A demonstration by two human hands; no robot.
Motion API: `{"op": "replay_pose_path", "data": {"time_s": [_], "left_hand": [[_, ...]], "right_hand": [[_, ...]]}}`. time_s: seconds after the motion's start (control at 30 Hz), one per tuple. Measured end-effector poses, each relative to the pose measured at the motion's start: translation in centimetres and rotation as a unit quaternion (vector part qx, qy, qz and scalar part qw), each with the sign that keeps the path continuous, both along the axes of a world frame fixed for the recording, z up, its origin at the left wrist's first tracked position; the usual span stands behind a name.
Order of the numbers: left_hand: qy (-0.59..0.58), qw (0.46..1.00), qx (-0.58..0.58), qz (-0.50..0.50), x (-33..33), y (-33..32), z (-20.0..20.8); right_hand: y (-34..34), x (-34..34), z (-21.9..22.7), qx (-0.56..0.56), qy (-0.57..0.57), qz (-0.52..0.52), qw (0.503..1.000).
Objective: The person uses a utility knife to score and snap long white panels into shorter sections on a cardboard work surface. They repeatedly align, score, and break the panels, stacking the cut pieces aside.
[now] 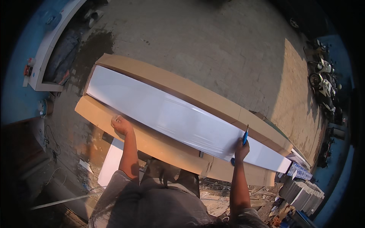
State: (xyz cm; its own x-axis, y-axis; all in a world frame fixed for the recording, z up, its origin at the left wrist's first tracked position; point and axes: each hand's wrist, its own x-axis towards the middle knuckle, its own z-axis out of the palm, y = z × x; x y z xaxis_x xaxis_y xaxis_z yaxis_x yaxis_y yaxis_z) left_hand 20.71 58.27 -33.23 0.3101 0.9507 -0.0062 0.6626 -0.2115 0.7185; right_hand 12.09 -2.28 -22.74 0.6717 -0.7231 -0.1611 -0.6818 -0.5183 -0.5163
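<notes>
A long white panel [152,106], partly covered with shiny clear film, lies in an opened cardboard box [182,91]. The box runs from the upper left to the lower right in front of me. My right hand [242,149] is closed around a blue utility knife [245,136], its tip pointing up and away over the panel's right part. My left hand [121,125] is over the near cardboard flap [152,138], beside the panel's near edge. Its fingers are curled in, and what they hold, if anything, is hidden.
Stacked grey slabs [304,195] stand at the lower right, beside wood scraps and debris. Another white board [111,161] lies near my left arm. Motorcycles [325,81] are parked along the far right. A white-framed opening [42,72] stands at the left; paved ground [205,45] stretches beyond the box.
</notes>
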Motion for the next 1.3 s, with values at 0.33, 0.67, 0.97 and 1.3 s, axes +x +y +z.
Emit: {"op": "replay_pose_path", "data": {"time_s": [0.33,0.67,0.97,1.3], "left_hand": [[-0.007,0.676,-0.034,-0.736,1.3,-35.3,2.0],[0.022,0.573,0.155,-0.804,1.1,-53.9,-6.8],[-0.063,0.559,0.236,-0.792,-0.7,-52.6,-9.0],[-0.060,0.564,0.202,-0.798,-0.3,-52.5,-9.5]], "right_hand": [[-3.0,-3.2,-12.7,0.090,-0.061,-0.070,0.992],[-0.6,-13.1,-15.2,0.266,-0.111,-0.162,0.944],[-1.2,-14.1,-12.6,0.318,-0.072,-0.157,0.932],[-2.9,-12.8,-12.8,0.182,-0.093,-0.074,0.976]]}}
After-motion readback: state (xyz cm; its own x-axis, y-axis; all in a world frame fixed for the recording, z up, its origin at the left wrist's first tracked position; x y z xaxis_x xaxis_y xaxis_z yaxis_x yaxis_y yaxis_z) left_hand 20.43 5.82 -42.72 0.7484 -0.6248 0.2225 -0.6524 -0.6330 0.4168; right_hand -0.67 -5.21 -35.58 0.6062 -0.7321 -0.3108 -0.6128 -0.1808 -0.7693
